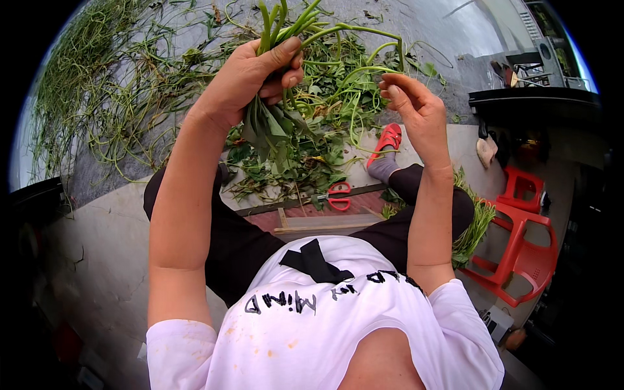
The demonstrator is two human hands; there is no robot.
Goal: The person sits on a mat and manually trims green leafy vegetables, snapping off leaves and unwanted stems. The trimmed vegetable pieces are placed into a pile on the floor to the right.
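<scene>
My left hand [266,73] is closed around a bunch of long green stems [286,25]. The stem ends rise above the fist, while dark green leaves [270,127] hang down below it. Off to the right, my right hand [421,117] has its thumb and fingertips drawn together at a thin vine stem [367,70]. One longer stem [370,28] arches from the bunch and bends down to those fingertips. Beneath both hands lies a loose heap of leafy vines [312,149]. Some of the stem ends are hidden inside my left fist.
Red-handled scissors [339,196] lie between my legs, beside a wooden frame [325,222]. Tangled vines [123,97] spread over the grey ground at left. More cut stems [478,224] are bundled by my right knee. A red plastic chair [526,253] stands at right, near a red stool [522,188].
</scene>
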